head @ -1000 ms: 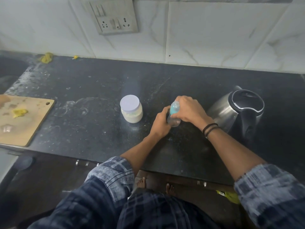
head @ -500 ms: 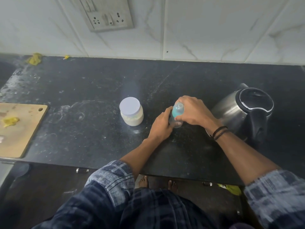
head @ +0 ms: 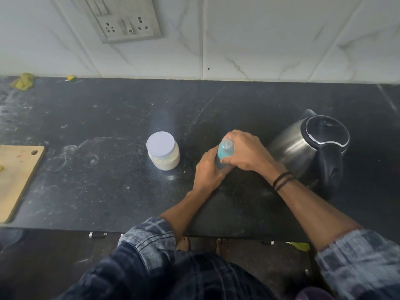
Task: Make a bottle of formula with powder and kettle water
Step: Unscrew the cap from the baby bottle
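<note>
While our left hand [head: 208, 171] wraps its grip round the lower body of the bottle [head: 225, 151], which seems to stand upright on the worktop [head: 108, 191] between the lidded powder jar [head: 164, 158] and the kettle [head: 303, 148], our right hand [head: 246, 153] clamps its grip on the teal collar [head: 222, 154] at the top. We judge the bottle light, smooth plastic, apt to slip or tip, so we would steady it low on the body and turn only at the collar.
</note>
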A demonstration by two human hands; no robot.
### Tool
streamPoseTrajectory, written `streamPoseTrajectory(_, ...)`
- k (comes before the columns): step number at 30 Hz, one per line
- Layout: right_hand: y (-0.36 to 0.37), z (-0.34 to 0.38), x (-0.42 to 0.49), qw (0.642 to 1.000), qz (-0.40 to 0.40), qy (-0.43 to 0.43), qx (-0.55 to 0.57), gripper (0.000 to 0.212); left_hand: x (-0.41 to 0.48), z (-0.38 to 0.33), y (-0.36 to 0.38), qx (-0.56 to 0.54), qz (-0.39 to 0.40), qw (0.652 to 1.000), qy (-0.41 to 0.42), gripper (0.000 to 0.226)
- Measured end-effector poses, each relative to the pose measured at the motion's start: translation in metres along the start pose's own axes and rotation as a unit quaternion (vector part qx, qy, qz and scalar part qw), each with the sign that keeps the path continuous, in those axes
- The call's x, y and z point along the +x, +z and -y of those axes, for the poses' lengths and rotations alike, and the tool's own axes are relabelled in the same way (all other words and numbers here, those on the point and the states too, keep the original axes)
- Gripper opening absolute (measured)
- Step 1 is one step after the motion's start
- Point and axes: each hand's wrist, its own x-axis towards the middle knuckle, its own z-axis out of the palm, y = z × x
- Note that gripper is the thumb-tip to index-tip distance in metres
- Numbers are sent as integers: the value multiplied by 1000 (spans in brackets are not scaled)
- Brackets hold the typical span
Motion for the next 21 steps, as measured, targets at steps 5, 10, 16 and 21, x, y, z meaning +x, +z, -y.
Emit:
streamPoseTrajectory(5,-5,-3,3,999,29,-32,3,42,3,3,-4,22,3,1000,20,55)
streamPoseTrajectory(10,-11,-4,10,996,70,-60,-11,45,5,5,-6,27,8,999,16,55)
streamPoseTrajectory(16,-17,-4,17,990,121,-73,-21,52,6,6,-6,36,11,999,18,60)
streamPoseTrajectory(21,-21,5,15,984,160,-54,-50,71,5,6,-6,37,12,999,23,60)
